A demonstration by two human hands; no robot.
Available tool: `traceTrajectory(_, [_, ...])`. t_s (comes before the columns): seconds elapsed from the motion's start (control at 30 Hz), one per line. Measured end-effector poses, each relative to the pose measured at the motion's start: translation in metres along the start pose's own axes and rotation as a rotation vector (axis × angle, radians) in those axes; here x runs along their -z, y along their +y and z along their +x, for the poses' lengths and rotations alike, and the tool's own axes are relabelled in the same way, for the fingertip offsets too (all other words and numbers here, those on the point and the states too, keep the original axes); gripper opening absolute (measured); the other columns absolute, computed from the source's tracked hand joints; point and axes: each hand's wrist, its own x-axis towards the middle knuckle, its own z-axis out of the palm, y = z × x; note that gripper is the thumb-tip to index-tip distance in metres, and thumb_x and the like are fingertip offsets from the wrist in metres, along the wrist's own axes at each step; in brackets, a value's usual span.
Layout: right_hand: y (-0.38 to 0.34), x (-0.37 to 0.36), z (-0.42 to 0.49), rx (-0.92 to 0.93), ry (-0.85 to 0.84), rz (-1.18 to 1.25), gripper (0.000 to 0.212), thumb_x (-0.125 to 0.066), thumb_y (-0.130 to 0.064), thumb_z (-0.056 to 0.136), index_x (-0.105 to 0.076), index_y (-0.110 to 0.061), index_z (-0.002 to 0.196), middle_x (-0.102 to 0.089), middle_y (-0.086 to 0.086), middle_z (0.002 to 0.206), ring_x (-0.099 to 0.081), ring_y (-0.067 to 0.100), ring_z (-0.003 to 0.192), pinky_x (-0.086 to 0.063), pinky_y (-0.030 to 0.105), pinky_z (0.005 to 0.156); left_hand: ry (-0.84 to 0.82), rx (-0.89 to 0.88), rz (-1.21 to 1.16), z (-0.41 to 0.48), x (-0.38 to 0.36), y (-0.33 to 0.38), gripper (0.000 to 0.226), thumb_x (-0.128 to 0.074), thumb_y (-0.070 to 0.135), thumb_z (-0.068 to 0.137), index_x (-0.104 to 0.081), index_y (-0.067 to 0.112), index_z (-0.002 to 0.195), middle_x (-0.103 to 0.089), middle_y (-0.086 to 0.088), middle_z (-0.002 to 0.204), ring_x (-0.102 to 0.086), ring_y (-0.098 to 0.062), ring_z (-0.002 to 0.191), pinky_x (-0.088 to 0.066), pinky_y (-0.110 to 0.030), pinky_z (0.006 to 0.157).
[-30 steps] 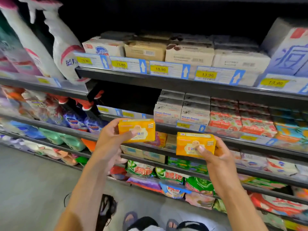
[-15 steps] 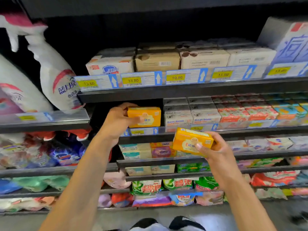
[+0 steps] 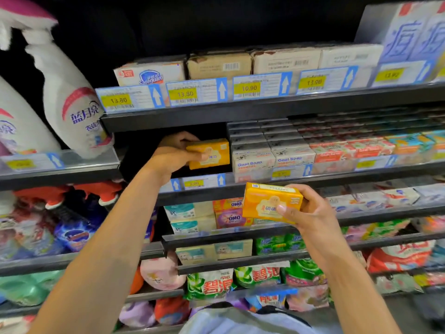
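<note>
The left hand (image 3: 175,155) is curled round a first yellow soap box (image 3: 209,153), with the thumb laid across its front face and the fingers over its top. The box is held inside the dark gap at the left end of the second shelf (image 3: 337,175), just beside the stack of Goat Soap boxes (image 3: 252,160). Whether it rests on the shelf board cannot be told. A second yellow soap box (image 3: 271,203) is pinched at its right end by the right hand (image 3: 305,210), thumb on the face and fingers behind. It is held tilted, in front of and below the shelf's front edge, clear of it.

Several slips are judged possible. The first box could be caught on the price label strip (image 3: 199,183) along the front edge if it is lowered too soon. The Goat Soap stack could be nudged and toppled if the box is pushed rightward. If it is set down askew, little room may be left in the gap for the second box. That second box, gripped at one end only, could be dropped onto the lower shelves if the grip is loosened during the lift.

Above the gap, headroom is limited by the upper shelf (image 3: 216,116), on which a Safeguard box (image 3: 149,74) and other cartons are lined up behind price tags. A white spray bottle (image 3: 69,104) is stood on the neighbouring shelf to the left. Below, an OMO box (image 3: 231,213) is seen, and green detergent bags (image 3: 212,283) lower down.
</note>
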Motion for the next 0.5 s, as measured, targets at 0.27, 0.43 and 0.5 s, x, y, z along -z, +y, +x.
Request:
traceTrajectory(0.27, [0.016, 0.005, -0.006, 0.053, -0.016, -0.016, 0.052, -0.085, -0.023, 0.070, -0.069, -0.018, 0.119, -0.077, 0.006, 0.106, -0.073, 0.026, 0.105, -0.055, 0.049, 0.098, -0.006, -0.047, 0.204, 0.024, -0.002, -0.008, 0.042, -0.091, 0.006, 0.073, -0.068, 0.020, 0.106, -0.074, -0.007, 0.106, -0.071, -0.023, 0.104, -0.058, -0.048, 0.096])
traceTrajectory(0.43, [0.024, 0.005, -0.008, 0.059, -0.030, -0.018, 0.050, -0.090, -0.029, 0.068, -0.071, -0.023, 0.114, -0.077, 0.004, 0.105, -0.074, 0.024, 0.104, -0.056, 0.049, 0.097, -0.052, -0.031, 0.244, 0.038, -0.005, -0.005, 0.046, -0.087, 0.005, 0.077, -0.065, 0.014, 0.116, -0.071, -0.007, 0.114, -0.067, -0.022, 0.109, -0.059, -0.040, 0.092])
traceTrajectory(0.5, [0.026, 0.006, -0.009, 0.060, -0.034, -0.022, 0.060, -0.097, -0.045, 0.058, -0.073, -0.030, 0.110, -0.077, 0.005, 0.107, -0.074, 0.025, 0.106, -0.057, 0.045, 0.093, -0.070, -0.015, 0.255, 0.045, -0.008, -0.002, 0.048, -0.086, 0.005, 0.078, -0.063, 0.015, 0.119, -0.068, -0.005, 0.120, -0.064, -0.022, 0.114, -0.059, -0.038, 0.087])
